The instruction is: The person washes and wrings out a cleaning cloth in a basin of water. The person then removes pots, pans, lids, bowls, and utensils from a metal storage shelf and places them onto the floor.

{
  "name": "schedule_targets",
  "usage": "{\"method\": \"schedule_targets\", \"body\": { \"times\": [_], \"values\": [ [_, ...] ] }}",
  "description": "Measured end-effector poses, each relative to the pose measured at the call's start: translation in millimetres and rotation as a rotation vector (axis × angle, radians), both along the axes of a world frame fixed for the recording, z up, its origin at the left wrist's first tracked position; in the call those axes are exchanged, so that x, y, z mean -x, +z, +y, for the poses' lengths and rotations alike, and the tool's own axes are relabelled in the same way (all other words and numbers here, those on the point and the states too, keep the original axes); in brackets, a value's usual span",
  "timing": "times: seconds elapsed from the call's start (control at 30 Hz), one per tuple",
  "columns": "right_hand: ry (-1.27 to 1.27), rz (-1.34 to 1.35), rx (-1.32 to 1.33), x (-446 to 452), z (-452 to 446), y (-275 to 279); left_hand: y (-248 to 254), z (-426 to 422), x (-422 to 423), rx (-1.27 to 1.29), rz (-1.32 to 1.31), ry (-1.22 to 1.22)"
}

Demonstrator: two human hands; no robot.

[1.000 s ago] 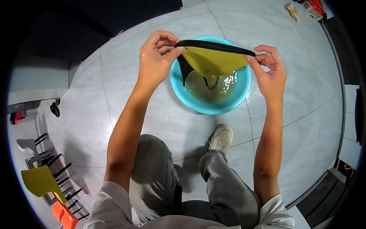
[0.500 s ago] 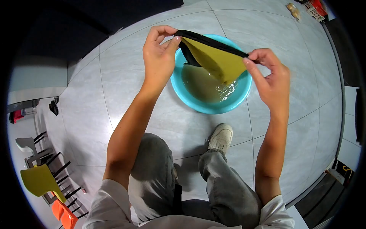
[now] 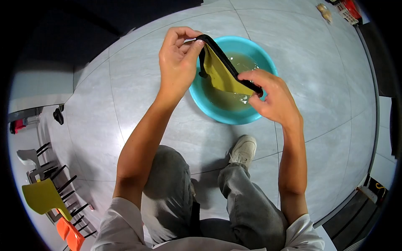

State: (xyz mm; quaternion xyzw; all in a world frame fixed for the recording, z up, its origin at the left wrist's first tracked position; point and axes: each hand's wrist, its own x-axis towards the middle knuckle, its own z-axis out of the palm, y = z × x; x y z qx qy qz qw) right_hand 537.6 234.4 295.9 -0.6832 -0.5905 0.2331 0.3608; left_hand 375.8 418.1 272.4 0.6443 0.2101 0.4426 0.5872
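Observation:
A yellow-green cloth with thick black edging (image 3: 220,74) hangs at a slant over a turquoise basin (image 3: 226,119). Cloudy brownish water (image 3: 240,62) lies in the basin. My left hand (image 3: 178,58) pinches the cloth's upper corner by the black edge, above the basin's left rim. Lower and to the right, my right hand (image 3: 272,94) grips the other end of the same black edge, its fingers curled around it. The cloth's bottom side hangs close over the water; whether it touches cannot be made out.
Grey tiles (image 3: 92,142) cover the floor, with my shoe (image 3: 243,150) just below the basin. Yellow and orange chairs (image 3: 42,196) stand at the lower left. A dark cabinet (image 3: 83,33) is at upper left; a basket (image 3: 347,12) sits at upper right.
My right hand has moved down and left with its end of the cloth, so the black edge slopes more steeply. My left hand has shifted slightly right.

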Motion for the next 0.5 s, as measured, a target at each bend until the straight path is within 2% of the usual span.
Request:
{"method": "schedule_targets", "body": {
  "times": [0.13, 0.27, 0.37, 0.5],
  "values": [
    [0.092, -0.075, 0.005, 9, 3, 0, 0, -2, 1, 0.030, 0.021, -0.010],
    [0.035, -0.276, 0.148, 11, 8, -10, -5, -12, -2, 0.037, 0.045, -0.075],
    [-0.033, -0.521, -0.071, 4, 4, -47, -8, -11, -2, 0.034, 0.045, -0.053],
    [-0.079, -0.437, 0.021, 1, -3, -46, -4, -5, 2, 0.041, 0.049, 0.006]
  ]
}}
